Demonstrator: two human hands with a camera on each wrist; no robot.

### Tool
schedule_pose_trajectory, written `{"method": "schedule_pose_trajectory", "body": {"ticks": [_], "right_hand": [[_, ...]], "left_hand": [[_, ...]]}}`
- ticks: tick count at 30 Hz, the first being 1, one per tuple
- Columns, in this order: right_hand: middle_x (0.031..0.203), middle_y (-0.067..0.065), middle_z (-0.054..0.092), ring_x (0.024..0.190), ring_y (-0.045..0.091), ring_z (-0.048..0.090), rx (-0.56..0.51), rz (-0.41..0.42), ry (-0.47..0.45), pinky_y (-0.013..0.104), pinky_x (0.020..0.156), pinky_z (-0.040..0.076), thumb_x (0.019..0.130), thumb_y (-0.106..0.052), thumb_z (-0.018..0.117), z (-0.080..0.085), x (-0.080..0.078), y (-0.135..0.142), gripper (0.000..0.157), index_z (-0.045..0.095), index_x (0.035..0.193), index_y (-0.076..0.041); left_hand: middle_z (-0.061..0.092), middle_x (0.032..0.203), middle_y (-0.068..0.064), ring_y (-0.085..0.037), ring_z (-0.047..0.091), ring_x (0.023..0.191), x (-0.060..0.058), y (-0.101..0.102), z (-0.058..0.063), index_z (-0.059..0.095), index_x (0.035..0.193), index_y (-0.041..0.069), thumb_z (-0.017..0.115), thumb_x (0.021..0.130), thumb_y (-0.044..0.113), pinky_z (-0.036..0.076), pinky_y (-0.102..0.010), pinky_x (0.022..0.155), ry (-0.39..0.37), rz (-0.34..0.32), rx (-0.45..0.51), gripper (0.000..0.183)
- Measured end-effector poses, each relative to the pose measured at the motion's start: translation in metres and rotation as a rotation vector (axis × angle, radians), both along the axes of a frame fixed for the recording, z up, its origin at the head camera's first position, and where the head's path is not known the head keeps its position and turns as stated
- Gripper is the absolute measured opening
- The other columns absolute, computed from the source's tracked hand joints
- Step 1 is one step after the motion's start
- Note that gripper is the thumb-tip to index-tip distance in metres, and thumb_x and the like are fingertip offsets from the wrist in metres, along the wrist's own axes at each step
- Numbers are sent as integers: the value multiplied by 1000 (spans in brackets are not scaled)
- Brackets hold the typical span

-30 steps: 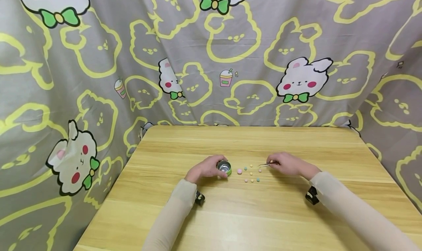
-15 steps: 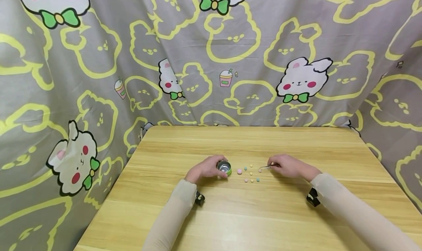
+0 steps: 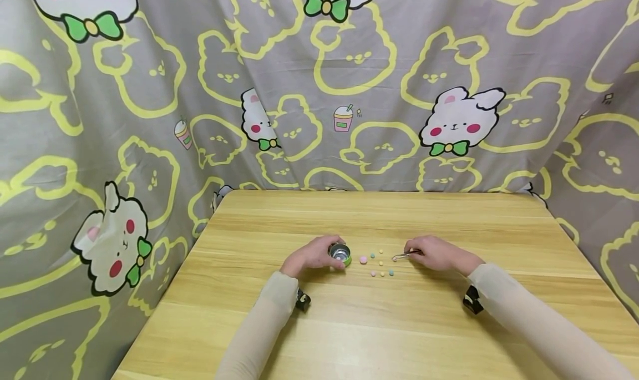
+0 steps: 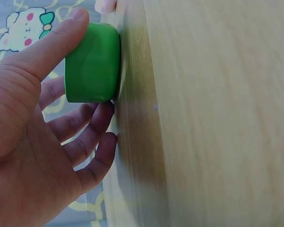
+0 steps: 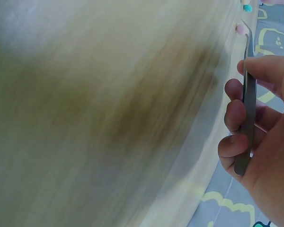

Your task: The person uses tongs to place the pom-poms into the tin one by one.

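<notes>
My left hand (image 3: 317, 252) grips a small round green tin (image 4: 92, 64), thumb on one side and fingers on the other. The tin stands on the table, its silvery inside facing up in the head view. Bent-tip metal tweezers (image 5: 248, 104) are pinched in my right hand (image 3: 435, 252), pointing left. Their tips are at a small pink ball (image 5: 241, 29); whether they grip it I cannot tell. Between the hands lie several small balls: a larger pink ball (image 3: 363, 259), yellow ones such as this yellow ball (image 3: 381, 263), and blue-green ones such as this blue-green ball (image 3: 391, 272).
The wooden table (image 3: 339, 330) reaches back to a grey curtain (image 3: 299, 64) with yellow and white cartoon animals, which also hangs at both sides. A black strap device (image 3: 302, 300) is on the left wrist, another black device (image 3: 472, 299) on the right.
The tweezers' tips have come down onto the small pink ball at the right of the group, with a slight shift of my right hand. My left hand and the tin have stayed put.
</notes>
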State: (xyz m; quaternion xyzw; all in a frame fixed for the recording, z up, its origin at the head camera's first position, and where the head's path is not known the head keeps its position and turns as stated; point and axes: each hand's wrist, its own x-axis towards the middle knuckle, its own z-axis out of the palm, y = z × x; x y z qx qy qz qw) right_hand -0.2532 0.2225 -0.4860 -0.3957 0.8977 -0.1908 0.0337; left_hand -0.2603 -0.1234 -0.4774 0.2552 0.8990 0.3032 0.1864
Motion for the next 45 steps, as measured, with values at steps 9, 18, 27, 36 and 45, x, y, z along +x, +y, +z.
{"method": "schedule_pose_trajectory", "body": {"ticks": [9,18,27,36,45], "right_hand": [[87,-6,62,79,8,56,-18,15,29,34,69,48,92,-11,60,-2,-1,0,7,66,94,-15],[90,-7,62,78,7,54,-15,-22,-31,33,68,45,92,-11,60,1,-2,1,9,66,96,-15],[88,-7,61,73,6,49,-11,-46,-53,30,65,42,93,-12,59,8,2,5,8,65,98,-14],[90,-7,62,80,9,57,-19,9,-3,35,69,47,92,-9,60,-1,-2,7,9,65,96,-15],[91,-8,62,81,8,57,-23,-15,-1,35,69,47,93,-11,59,-5,-3,9,9,66,97,-16]], "left_hand": [[59,104,6,-11,55,95,-1,0,0,57,117,18,80,76,33,45,-27,82,6,-11,2,49],[59,104,6,-11,55,95,-2,1,0,57,116,19,79,76,33,45,-28,82,2,-11,1,47],[59,104,6,-11,55,95,-1,1,1,57,115,18,79,77,32,45,-27,81,8,-8,-1,46],[59,105,6,-11,55,96,-1,0,-1,57,117,17,79,77,34,45,-27,82,11,-11,-5,48],[59,107,4,-12,55,96,0,1,0,56,118,17,79,76,34,45,-27,82,13,-2,-8,51]]}}
